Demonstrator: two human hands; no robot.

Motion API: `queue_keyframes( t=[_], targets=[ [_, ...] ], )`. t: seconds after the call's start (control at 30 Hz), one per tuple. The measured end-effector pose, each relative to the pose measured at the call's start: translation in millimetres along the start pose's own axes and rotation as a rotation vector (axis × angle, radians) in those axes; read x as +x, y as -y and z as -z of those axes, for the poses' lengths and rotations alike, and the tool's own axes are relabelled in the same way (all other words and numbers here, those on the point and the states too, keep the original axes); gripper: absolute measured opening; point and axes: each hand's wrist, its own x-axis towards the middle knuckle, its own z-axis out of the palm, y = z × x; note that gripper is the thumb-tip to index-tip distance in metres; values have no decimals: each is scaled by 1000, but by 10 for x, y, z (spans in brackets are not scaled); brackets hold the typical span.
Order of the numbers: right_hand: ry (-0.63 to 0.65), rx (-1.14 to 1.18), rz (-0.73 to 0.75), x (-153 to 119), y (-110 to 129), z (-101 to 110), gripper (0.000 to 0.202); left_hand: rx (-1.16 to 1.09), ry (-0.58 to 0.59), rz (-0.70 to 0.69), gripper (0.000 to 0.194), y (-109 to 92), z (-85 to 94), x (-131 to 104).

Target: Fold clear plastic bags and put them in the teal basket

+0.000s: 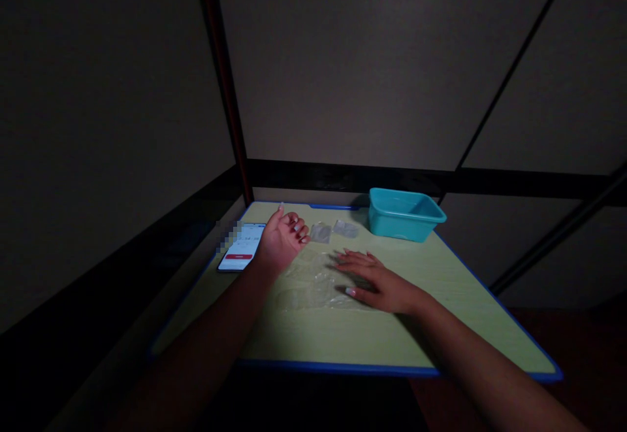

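Note:
Lying across the middle of the table is a clear, crinkled plastic bag or sheet [306, 291]; which of the two I cannot tell. My right hand [379, 283] is open above its right side, palm down with the fingers stretched out. Whether it touches the plastic is unclear. My left hand [280, 244] is turned palm up beside the phone, thumb out and fingers loosely curled, with nothing visible in it. Beyond the hands are two small, flat, folded clear plastic pieces [321, 232], the second piece [345, 228] being farther right.
A teal plastic basin [404, 226] stands at the table's back right corner. At the left edge lies a phone [239, 247] with its screen lit, partly behind my left hand. The pale green table [343, 344] has a blue rim, and panelled walls rise behind and to the left.

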Motion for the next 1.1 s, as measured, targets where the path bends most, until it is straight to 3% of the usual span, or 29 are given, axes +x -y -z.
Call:
queue_keyframes(
  t=[0.1, 0.17, 0.27, 0.37, 0.4, 0.47, 0.53, 0.63, 0.73, 0.83, 1.0, 1.1],
  targets=[
    [12, 92, 101, -2, 71, 56, 41, 88, -3, -20, 38, 11, 18, 25],
    [13, 161, 142, -11, 121, 103, 35, 279, -3, -81, 35, 60, 25, 30],
    [-8, 238, 156, -32, 162, 159, 29, 798, 43, -216, 28, 204, 18, -18],
    [-35, 233, 87, -65, 89, 185, 29, 1351, 195, -340, 29, 378, 11, -123],
    [-53, 191, 40, -77, 31, 187, 30, 1552, 266, -361, 31, 427, 15, -160],
    [-106, 39, -60, -104, -122, 178, 39, 1881, 321, -336, 55, 497, 35, -223],
    [-156, -119, -242, -134, -283, 155, 59, 2057, 396, -195, 78, 531, 70, -259],
    [-30, -204, -427, -172, -429, 108, 84, 2148, 456, 9, 94, 542, 132, -268],
    [156, -185, -436, -173, -419, 79, 98, 2183, 479, 121, 100, 544, 179, -251],
    [262, -177, -438, -152, -361, 86, 104, 2186, 478, 146, 100, 536, 178, -235],
    [211, -184, -472, -168, -381, 156, 102, 2197, 377, 57, 96, 488, 114, -221],
    [239, -186, -488, -182, -407, 179, 105, 2213, 390, 124, 100, 493, 132, -216]
  ],
)
